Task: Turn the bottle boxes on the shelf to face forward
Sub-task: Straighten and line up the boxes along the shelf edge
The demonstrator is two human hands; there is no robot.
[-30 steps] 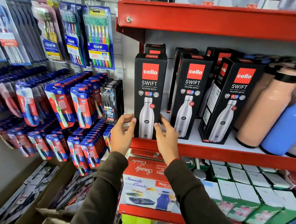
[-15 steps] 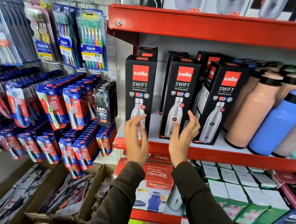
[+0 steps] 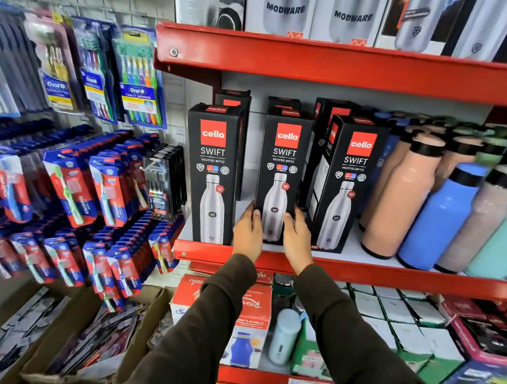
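Observation:
Three black bottle boxes with red logos stand in a front row on the red-edged shelf (image 3: 389, 277). The left box (image 3: 213, 171) faces forward and stands free. The middle box (image 3: 283, 170) is held at its lower corners: my left hand (image 3: 248, 233) on its left side, my right hand (image 3: 297, 239) on its right side. The right box (image 3: 348, 179) is turned slightly, showing its left side panel. More black boxes stand behind them.
Peach, blue and teal bottles (image 3: 440, 215) crowd the shelf's right part. Toothbrush packs (image 3: 104, 182) hang on the wall to the left. Boxes fill the shelf above (image 3: 287, 12) and the one below (image 3: 250, 316). A cardboard carton (image 3: 68, 335) sits low left.
Both hands left the left box and moved right; they now grip the middle box at its base. The camera has come closer to the shelf.

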